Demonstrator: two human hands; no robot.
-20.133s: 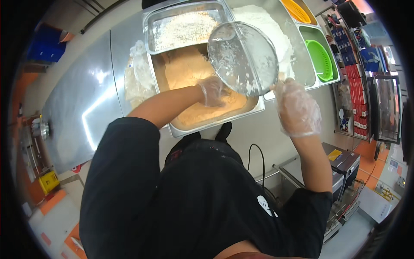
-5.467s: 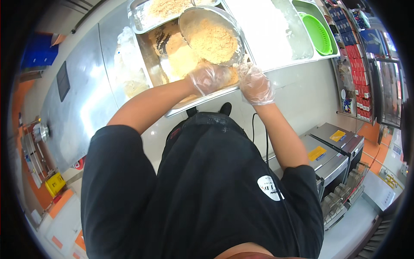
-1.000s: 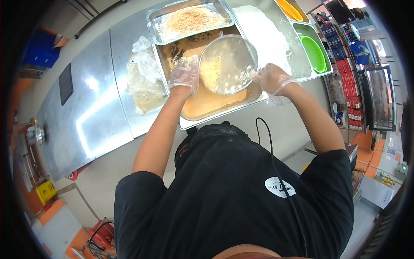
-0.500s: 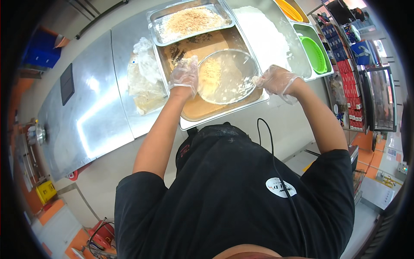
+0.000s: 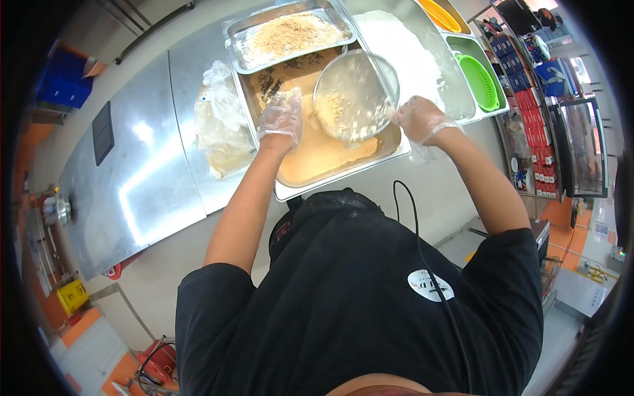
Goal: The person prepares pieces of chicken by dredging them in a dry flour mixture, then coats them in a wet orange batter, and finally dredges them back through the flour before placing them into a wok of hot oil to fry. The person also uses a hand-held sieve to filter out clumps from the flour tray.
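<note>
A round mesh sieve (image 5: 356, 99) is held up over a deep metal tray (image 5: 343, 182), tilted, with pale crumbs sliding on its mesh. My right hand (image 5: 422, 121), in a clear plastic glove, is closed on the sieve's right edge. My left hand (image 5: 282, 120), also gloved, hovers at the tray's left side, its fingers stretched out and a small gap between it and the sieve. Fine tan powder (image 5: 323, 158) covers the tray's bottom, with dark bits along its far left part.
A shallower metal tray (image 5: 246, 66) of tan crumbs rests across the far end. White powder (image 5: 396, 56) fills a container at right, beside green (image 5: 479, 82) and orange (image 5: 441, 16) baskets. Crumpled plastic bags (image 5: 223, 125) lie left on the steel table (image 5: 142, 178).
The sieve has swung up and to the right, away from my left hand, and its crumbs have shifted. My left hand has hardly moved. More powder shows in the tray's near part.
</note>
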